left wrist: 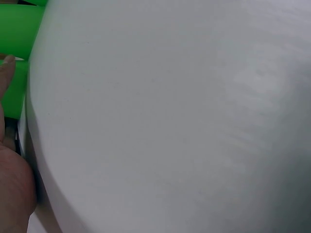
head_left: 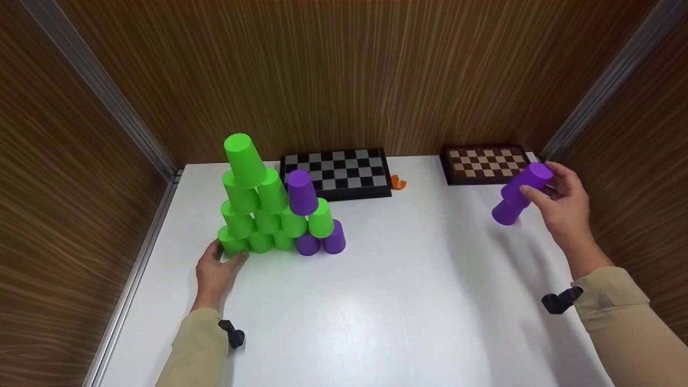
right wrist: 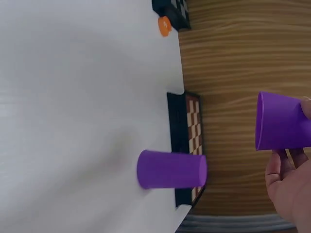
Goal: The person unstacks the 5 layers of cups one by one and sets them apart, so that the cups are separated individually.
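A stepped stack of upside-down cups stands at the left of the table, mostly green, with a green cup [head_left: 244, 161] on top. Its right side includes a raised purple cup [head_left: 302, 192] and purple cups [head_left: 334, 237] in the bottom row. My left hand [head_left: 213, 271] holds the bottom-left green cup [head_left: 231, 242], thumb and fingers on either side; the left wrist view shows only part of this. Far to the right, my right hand [head_left: 570, 212] grips a purple cup [right wrist: 282, 121] in the air, bottom up. Below it, another purple cup [right wrist: 170, 170] stands on the table, apart from the held one.
Behind the stack lies a black and grey chessboard [head_left: 349, 171], with a small orange piece [head_left: 398, 183] beside it. A brown chessboard [head_left: 484, 163] sits at the back right, near the standing cup. Wood-grain walls [head_left: 355, 75] enclose the white table [head_left: 344, 317].
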Tool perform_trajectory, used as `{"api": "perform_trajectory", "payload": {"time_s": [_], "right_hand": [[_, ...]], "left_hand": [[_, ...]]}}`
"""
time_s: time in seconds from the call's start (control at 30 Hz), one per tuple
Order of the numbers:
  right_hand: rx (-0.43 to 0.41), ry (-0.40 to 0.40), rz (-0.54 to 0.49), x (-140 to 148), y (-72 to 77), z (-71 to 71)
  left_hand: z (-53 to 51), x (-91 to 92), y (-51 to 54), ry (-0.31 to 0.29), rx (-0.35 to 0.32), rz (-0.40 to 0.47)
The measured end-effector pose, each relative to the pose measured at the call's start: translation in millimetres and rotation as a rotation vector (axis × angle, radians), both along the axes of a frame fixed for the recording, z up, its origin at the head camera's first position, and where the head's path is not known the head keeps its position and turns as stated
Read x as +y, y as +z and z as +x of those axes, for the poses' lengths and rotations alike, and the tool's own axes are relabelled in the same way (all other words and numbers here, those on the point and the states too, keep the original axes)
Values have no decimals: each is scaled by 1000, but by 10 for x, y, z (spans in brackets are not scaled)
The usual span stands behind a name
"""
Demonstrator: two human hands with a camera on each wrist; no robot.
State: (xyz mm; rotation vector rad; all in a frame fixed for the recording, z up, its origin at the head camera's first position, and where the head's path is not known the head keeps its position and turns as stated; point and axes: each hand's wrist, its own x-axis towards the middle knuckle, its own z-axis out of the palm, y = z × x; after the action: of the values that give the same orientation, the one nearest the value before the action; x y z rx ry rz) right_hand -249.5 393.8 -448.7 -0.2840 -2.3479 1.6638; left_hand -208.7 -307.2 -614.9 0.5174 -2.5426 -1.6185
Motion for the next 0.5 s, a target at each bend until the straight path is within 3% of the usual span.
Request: {"api": "perform_trajectory", "payload": {"time_s": [0.37, 0.5], "right_hand": [[-81, -89, -202, 271, -262, 158], [-120, -101, -202, 339, -405, 176]], "left_hand": [[-1, -4, 6, -3, 0, 11], [21, -16, -24, -2, 17, 10]]}}
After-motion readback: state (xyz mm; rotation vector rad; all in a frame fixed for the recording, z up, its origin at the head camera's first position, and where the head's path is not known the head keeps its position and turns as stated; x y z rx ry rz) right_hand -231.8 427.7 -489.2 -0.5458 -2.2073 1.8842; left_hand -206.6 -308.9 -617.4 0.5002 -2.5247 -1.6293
